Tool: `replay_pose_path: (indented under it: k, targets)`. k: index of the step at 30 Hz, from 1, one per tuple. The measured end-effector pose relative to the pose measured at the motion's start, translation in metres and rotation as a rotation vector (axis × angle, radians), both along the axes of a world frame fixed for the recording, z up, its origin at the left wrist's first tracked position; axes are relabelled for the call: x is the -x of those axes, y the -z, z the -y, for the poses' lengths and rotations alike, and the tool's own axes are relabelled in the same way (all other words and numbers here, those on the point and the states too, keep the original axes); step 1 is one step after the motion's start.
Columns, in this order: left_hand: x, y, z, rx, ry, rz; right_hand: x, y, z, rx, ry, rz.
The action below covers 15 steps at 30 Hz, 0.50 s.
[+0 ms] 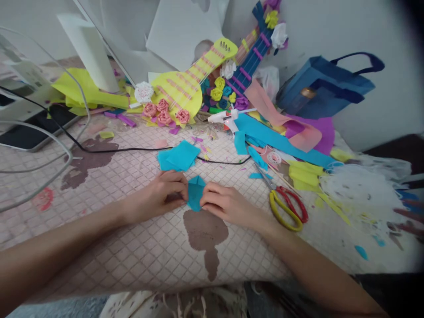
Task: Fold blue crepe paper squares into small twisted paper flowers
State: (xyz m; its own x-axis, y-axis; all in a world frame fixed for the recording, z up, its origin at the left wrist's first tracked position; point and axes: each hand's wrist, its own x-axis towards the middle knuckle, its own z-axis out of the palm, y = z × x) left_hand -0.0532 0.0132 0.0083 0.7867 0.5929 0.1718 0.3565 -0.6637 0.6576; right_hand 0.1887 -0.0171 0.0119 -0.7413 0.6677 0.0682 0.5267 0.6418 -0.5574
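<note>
Between my two hands is a small piece of blue paper with a crease near its top corner. My left hand pinches its left edge, fingers curled and pressed together. At the opposite edge, the fingertips of my right hand are closed on the same sheet. Just beyond my left hand lies a loose stack of blue paper pieces. To the right of my right hand rest scissors with red and yellow handles, blades pointing away from me.
A yellow paper guitar with paper roses and a blue paper guitar lean at the back. Near them sits a hot glue gun, its black cord crossing the table. A blue bag and tangled white string are at right.
</note>
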Motion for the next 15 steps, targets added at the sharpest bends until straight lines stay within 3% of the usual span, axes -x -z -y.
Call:
replay_pose_path:
  k: [8,15]
  targets:
    - [-0.0027,0.0042,0.0018,0.016,-0.045,0.023,0.0058,-0.0018,-0.0012,0.111,0.144,-0.052]
    - [-0.0045,0.0007,-0.0016,0.057,-0.018,0.050,0.0069,-0.0022,0.0009,0.124,0.183,-0.052]
